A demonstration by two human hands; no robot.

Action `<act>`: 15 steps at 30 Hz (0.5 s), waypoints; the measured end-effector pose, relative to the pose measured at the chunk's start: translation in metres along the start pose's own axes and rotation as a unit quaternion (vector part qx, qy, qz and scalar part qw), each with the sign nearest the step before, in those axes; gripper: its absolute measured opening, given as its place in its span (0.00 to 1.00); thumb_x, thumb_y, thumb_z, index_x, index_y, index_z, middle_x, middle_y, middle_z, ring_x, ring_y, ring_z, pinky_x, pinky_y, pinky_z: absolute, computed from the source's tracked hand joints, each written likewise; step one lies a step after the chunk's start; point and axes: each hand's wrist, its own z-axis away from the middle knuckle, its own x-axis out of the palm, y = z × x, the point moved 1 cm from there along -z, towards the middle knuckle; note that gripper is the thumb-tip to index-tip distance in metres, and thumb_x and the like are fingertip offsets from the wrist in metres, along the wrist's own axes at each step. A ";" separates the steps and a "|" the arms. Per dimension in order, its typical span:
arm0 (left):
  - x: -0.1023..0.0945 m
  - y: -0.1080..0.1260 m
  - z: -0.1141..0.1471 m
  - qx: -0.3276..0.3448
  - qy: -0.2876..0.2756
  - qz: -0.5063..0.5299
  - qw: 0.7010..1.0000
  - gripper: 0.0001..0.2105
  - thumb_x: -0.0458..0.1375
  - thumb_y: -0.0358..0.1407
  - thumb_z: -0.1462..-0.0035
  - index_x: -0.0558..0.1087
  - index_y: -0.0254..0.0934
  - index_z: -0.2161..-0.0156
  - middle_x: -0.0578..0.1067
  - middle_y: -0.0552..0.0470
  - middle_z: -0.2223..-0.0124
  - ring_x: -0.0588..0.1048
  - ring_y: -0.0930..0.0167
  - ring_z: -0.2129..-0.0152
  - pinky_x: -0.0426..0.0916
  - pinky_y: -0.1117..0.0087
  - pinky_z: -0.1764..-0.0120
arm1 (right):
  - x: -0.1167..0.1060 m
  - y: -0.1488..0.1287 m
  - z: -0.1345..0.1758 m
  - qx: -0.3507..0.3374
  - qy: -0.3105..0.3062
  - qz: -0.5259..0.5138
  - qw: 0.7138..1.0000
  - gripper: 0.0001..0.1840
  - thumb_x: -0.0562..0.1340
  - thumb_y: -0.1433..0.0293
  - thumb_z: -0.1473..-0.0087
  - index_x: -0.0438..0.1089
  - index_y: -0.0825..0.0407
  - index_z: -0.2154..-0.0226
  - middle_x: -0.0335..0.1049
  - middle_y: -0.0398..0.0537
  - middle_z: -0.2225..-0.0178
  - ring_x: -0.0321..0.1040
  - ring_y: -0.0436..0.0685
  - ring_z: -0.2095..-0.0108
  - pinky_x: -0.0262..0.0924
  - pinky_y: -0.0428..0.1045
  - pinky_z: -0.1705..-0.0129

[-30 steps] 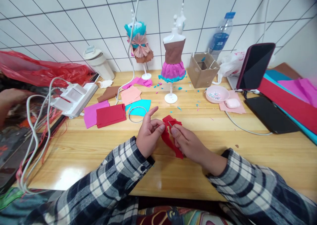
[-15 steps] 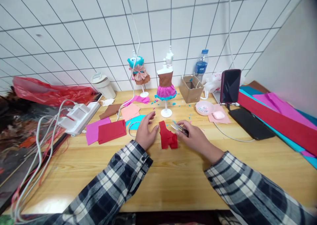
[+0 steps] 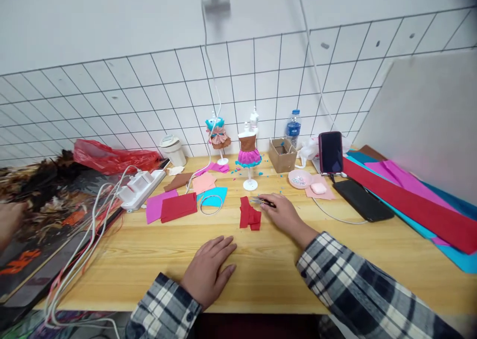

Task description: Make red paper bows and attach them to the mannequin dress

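Red cut paper (image 3: 245, 215) on table (image 3: 283, 279), long side roughly near–far. Right hand (image 3: 286, 215) nearer, just right, small scissors (image 3: 269, 203) between thumb and fingers, blades pointing left. Left hand (image 3: 209, 269) palm-down, near-left of paper, fingers spread. Hands apart.

red scraps (image 3: 245, 218), navy-and-white plaid sleeves (image 3: 350, 274)

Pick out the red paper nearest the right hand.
The small, irregular red scraps just left of the right hand. The red stack overlapping magenta paper lies farther left; the long red strip is off to the right.
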 end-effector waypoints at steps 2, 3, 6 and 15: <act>0.000 -0.004 0.001 -0.012 -0.006 -0.009 1.000 0.23 0.51 0.40 0.38 0.61 0.43 0.38 0.62 0.47 0.35 0.60 0.59 0.39 0.61 0.52 0.42 | -0.007 0.008 -0.003 0.005 -0.006 0.005 1.000 0.18 0.55 0.66 0.39 0.70 0.53 0.49 0.73 0.54 0.55 0.67 0.58 0.55 0.58 0.52 0.52; 0.001 -0.005 0.000 -0.012 -0.009 -0.015 1.000 0.26 0.51 0.42 0.38 0.57 0.43 0.36 0.59 0.47 0.34 0.58 0.59 0.38 0.60 0.52 0.41 | -0.010 0.011 -0.005 0.001 -0.013 0.009 1.000 0.17 0.56 0.66 0.40 0.71 0.53 0.51 0.74 0.54 0.56 0.67 0.59 0.56 0.59 0.52 0.54; 0.003 -0.003 -0.004 -0.019 -0.018 -0.038 0.999 0.30 0.51 0.44 0.39 0.49 0.47 0.34 0.53 0.50 0.32 0.53 0.58 0.36 0.58 0.51 0.41 | -0.016 0.017 -0.007 -0.027 -0.034 0.025 0.999 0.16 0.58 0.66 0.42 0.73 0.52 0.53 0.75 0.54 0.60 0.67 0.61 0.57 0.60 0.55 0.55; 0.008 0.001 -0.002 -0.069 0.008 -0.036 0.997 0.28 0.46 0.47 0.36 0.49 0.47 0.33 0.58 0.52 0.33 0.56 0.61 0.37 0.57 0.57 0.40 | -0.031 0.031 0.075 -0.410 -0.041 0.079 0.908 0.21 0.58 0.67 0.40 0.65 0.44 0.44 0.73 0.39 0.50 0.72 0.54 0.52 0.64 0.50 0.46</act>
